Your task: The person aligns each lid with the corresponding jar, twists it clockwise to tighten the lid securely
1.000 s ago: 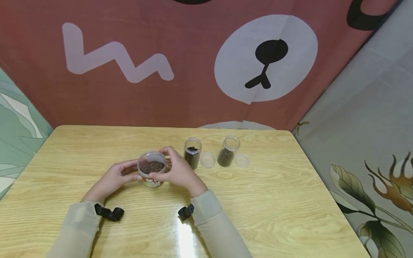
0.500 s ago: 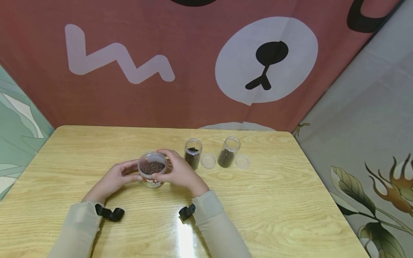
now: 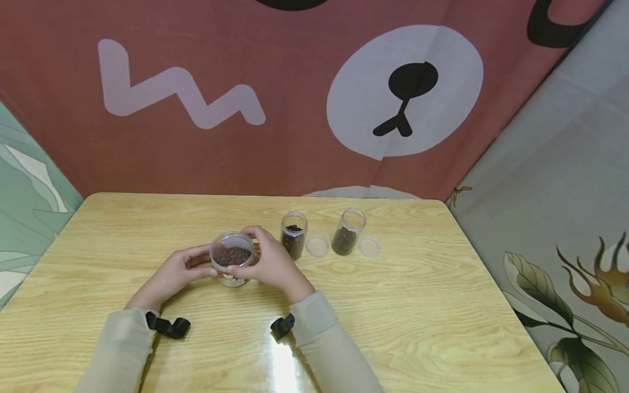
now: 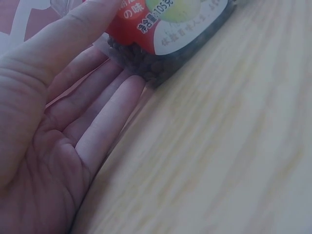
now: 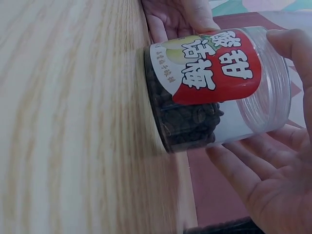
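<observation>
A clear, wide-mouthed plastic jar [image 3: 232, 277] without a lid stands on the table, partly filled with dark brown beans [image 3: 233, 255]. My left hand [image 3: 172, 273] holds it from the left, thumb in front and fingers behind. From the right, my right hand [image 3: 275, 265] grips it near the rim between thumb and fingers. Seen from the right wrist, the jar [image 5: 219, 73] bears a red and white printed label, with the beans heaped at its base. In the left wrist view, the left thumb [image 4: 73, 34] lies against the label and part of the jar is cut off.
Right of my right hand stand two slim clear jars, one [image 3: 294, 240] with dark beans and one [image 3: 345, 240] with browner beans. Both are uncapped. A clear round lid [image 3: 316, 245] lies between them, another lid [image 3: 369, 246] at far right. Behind the wooden table [image 3: 417, 305] hangs a red cloth [image 3: 295, 158].
</observation>
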The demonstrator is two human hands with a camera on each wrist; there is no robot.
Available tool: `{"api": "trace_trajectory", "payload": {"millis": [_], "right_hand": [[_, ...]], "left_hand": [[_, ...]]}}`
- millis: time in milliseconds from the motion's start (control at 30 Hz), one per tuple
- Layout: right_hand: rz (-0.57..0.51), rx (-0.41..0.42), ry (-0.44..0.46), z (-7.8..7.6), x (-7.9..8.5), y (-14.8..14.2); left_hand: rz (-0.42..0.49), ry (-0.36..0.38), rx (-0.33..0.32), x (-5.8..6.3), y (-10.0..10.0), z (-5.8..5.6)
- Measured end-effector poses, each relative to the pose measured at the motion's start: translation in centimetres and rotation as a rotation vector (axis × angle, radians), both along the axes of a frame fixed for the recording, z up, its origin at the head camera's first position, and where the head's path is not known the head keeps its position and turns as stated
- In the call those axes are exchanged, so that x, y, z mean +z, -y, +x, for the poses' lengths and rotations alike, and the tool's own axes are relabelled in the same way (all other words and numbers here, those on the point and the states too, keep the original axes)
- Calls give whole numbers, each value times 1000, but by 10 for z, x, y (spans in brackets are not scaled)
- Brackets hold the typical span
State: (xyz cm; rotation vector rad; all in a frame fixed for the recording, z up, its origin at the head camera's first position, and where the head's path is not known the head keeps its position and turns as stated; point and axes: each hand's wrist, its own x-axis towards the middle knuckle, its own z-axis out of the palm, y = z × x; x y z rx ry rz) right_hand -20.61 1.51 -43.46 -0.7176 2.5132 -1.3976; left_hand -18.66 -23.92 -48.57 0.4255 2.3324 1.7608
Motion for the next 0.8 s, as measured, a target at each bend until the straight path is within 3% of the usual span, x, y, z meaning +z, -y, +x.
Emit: {"api": "trace_trajectory", "payload": {"millis": [367,800], "right_hand": [[-36,99,57,-2,2,-8],[-52,115,47,-4,1,-9]], "left_hand": [[-20,-31,11,-1,-1,0],[10,-28,-2,0,1,2]]}}
